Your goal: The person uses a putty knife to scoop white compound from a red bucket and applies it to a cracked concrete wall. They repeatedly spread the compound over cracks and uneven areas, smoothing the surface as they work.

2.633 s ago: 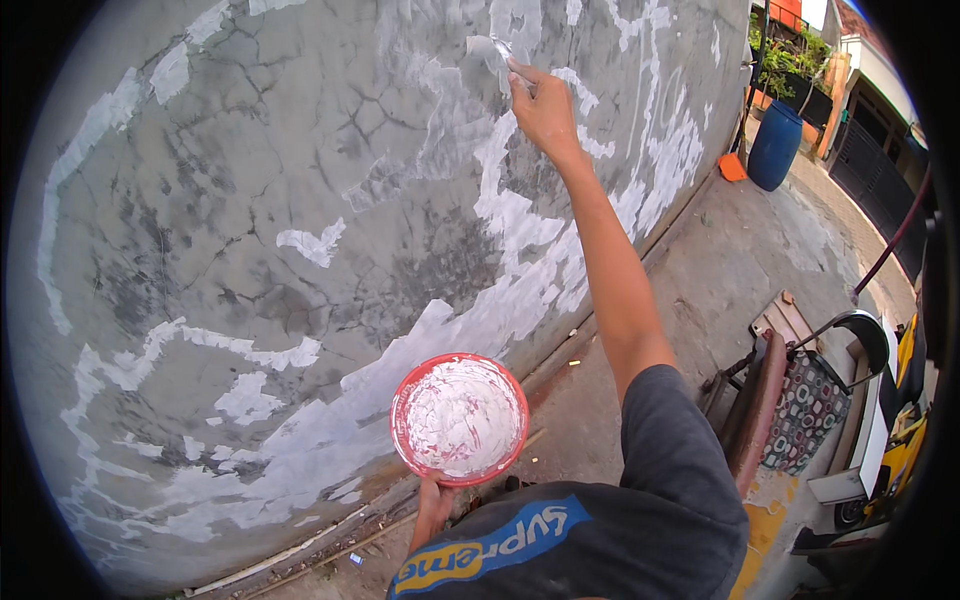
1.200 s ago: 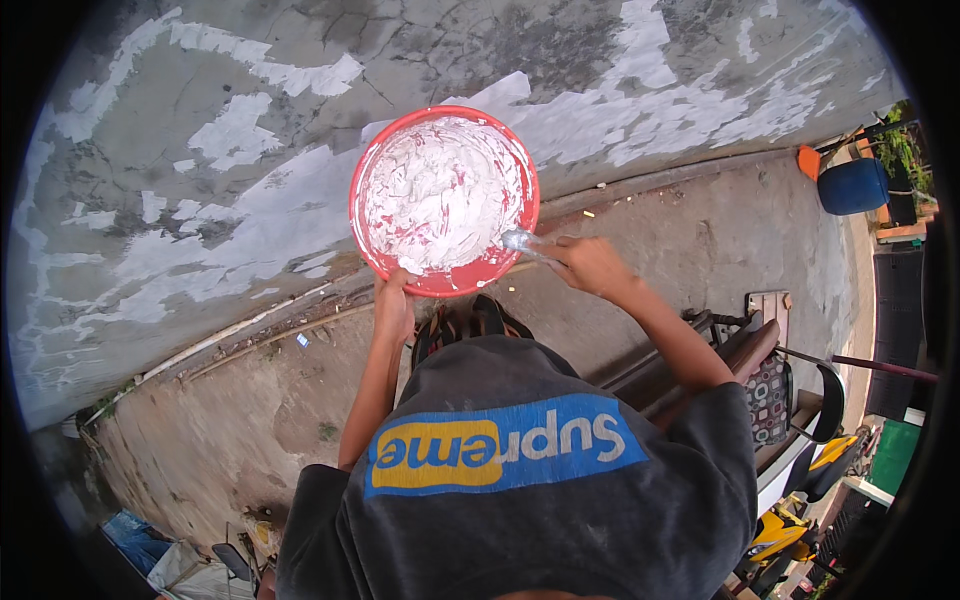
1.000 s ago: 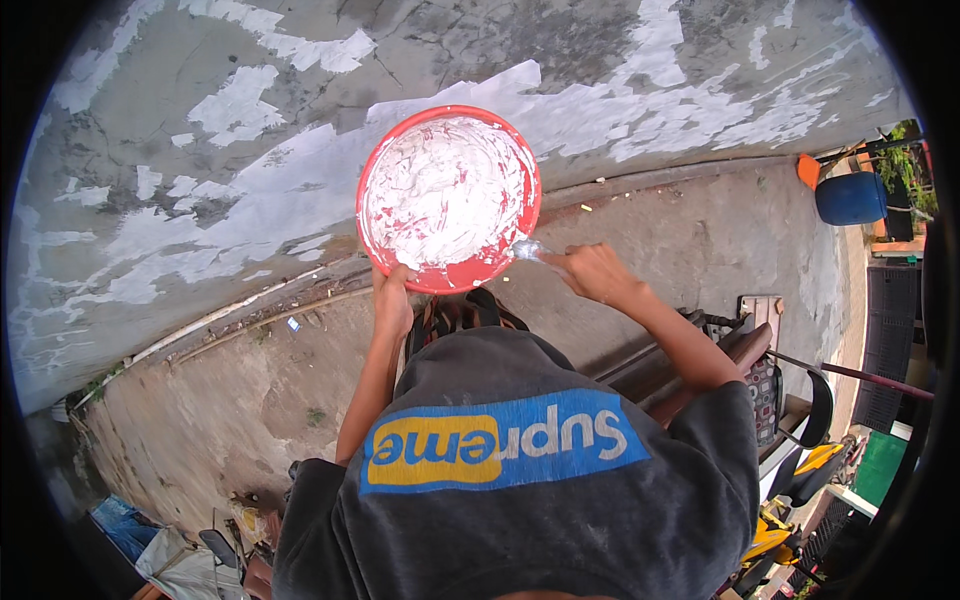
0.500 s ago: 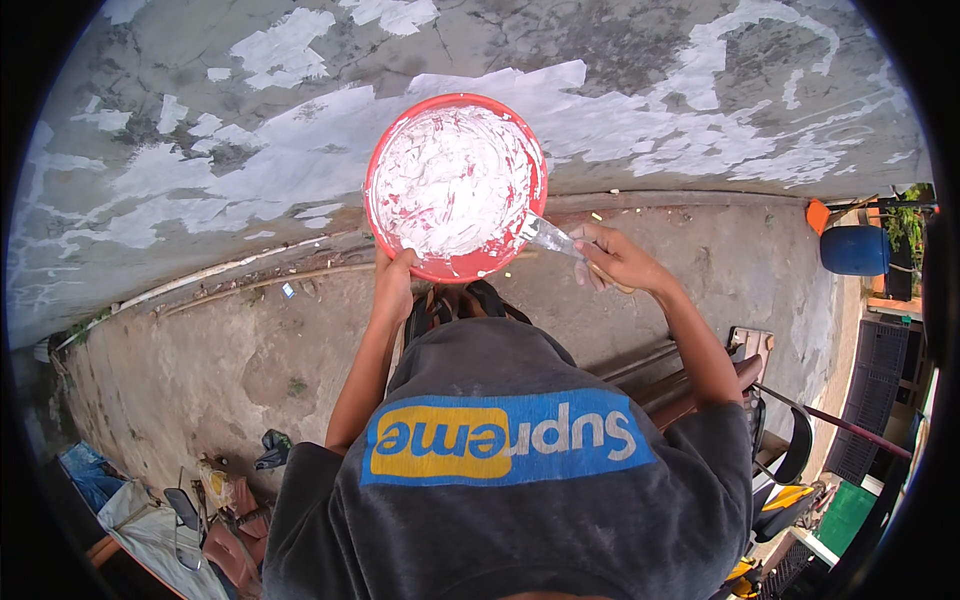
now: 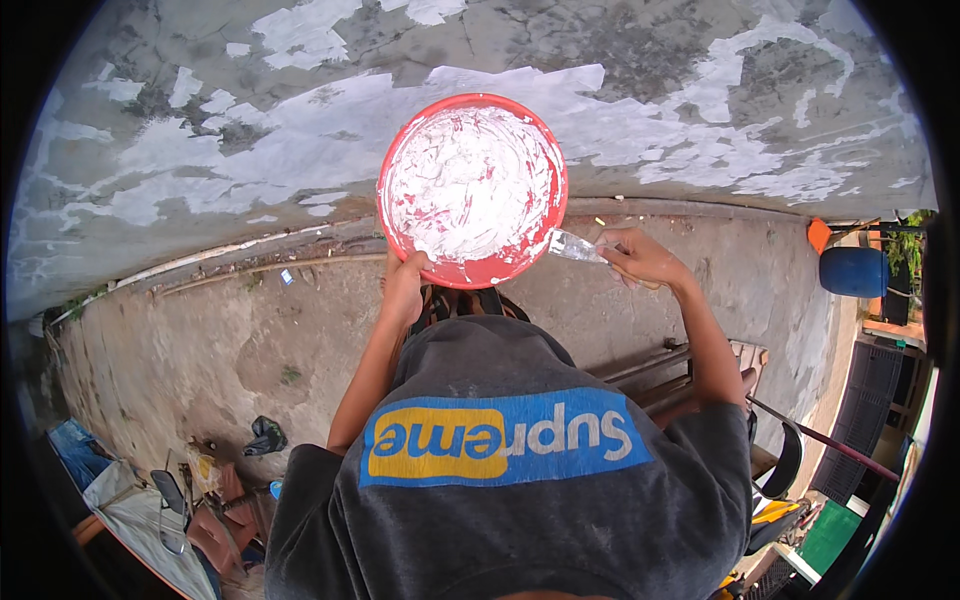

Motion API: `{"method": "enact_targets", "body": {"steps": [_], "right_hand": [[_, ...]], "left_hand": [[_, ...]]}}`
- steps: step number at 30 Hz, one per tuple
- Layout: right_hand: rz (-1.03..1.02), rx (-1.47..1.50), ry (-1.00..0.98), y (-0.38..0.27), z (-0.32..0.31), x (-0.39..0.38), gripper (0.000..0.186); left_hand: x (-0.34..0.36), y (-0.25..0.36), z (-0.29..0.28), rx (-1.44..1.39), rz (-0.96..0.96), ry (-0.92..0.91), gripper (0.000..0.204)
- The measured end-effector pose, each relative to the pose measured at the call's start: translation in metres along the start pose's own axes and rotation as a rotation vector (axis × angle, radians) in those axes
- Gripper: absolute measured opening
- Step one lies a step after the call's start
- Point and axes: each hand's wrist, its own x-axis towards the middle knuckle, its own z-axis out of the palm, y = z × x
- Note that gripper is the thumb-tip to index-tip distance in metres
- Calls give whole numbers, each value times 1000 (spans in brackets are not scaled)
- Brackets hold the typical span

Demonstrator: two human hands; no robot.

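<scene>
A round red basin (image 5: 480, 272) smeared inside with thick white paste (image 5: 470, 185) is held out in front of me. My left hand (image 5: 405, 288) grips its near rim, thumb over the edge. My right hand (image 5: 640, 258) is closed round the handle of a putty knife (image 5: 577, 247). The knife's flat blade, coated with whitish residue, points left and lies at the basin's lower right rim; I cannot tell whether it touches. Beyond the basin stands a grey wall (image 5: 640, 100) with uneven white patches across it.
Bare concrete ground (image 5: 300, 350) runs along the wall's foot, with a long thin pole (image 5: 270, 263) lying there. A wooden bench (image 5: 745, 360) stands by my right elbow. A blue drum (image 5: 853, 271) is farther right. A dark crumpled bag (image 5: 265, 436) and clutter lie at lower left.
The basin and both hands have shifted slightly right in the picture. The putty knife's blade, earlier overlapping the basin's inside edge, has drawn out to the rim.
</scene>
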Motion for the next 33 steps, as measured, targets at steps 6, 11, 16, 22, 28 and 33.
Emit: {"method": "enact_targets", "body": {"steps": [6,11,16,22,28,33], "right_hand": [[-376,-556,330,-8,-3,11,22],[-216,-609,336,-14,10,16,26],[-431,-511,344,14,26,35,28],[-75,-317,135,-13,41,33,30],[-38,-175,97,-4,37,37,32],[-311,-487,365,21,35,50,29]], "left_hand": [[8,-11,1,36,71,-36,65],[11,-16,1,101,90,-32,66],[10,-14,7,108,111,-11,67],[8,-11,13,172,160,-19,67],[10,-14,14,181,135,0,67],[8,-7,18,190,143,-19,67]]}}
